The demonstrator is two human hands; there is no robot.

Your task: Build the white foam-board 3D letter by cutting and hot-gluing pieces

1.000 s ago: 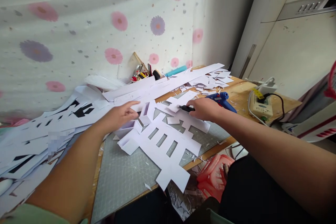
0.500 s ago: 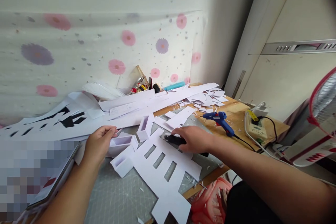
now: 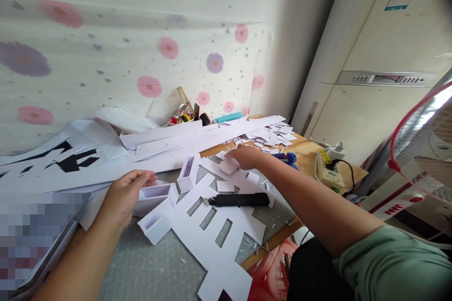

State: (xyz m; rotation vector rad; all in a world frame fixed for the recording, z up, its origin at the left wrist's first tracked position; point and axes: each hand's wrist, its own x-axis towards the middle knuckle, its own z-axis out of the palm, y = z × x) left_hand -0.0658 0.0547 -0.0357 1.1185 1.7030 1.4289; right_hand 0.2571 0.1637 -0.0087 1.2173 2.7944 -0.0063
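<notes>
My right hand point(image 3: 247, 156) pinches a small white card piece point(image 3: 229, 165) above other white pieces on the cutting mat point(image 3: 151, 263). The black cutter point(image 3: 240, 199) lies across a large white cut-out sheet point(image 3: 212, 244) with rectangular slots. My left hand point(image 3: 125, 193) is closed, thumb against fingers, beside a small open white box point(image 3: 153, 197); anything between its fingertips is too small to make out. Two more little white boxes, one upright behind point(image 3: 189, 173) and one in front point(image 3: 155, 221), stand around it.
A blue glue gun point(image 3: 290, 159) is partly hidden behind my right forearm. White scraps point(image 3: 271, 135) and long strips point(image 3: 208, 138) lie at the back. A power strip point(image 3: 330, 174) sits right, near a fan point(image 3: 420, 150). A red basket point(image 3: 270, 268) is below the table edge.
My right hand has let go of the black cutter, moved up and away, and taken a card piece. The view has shifted slightly right. My left hand stays near the boxes.
</notes>
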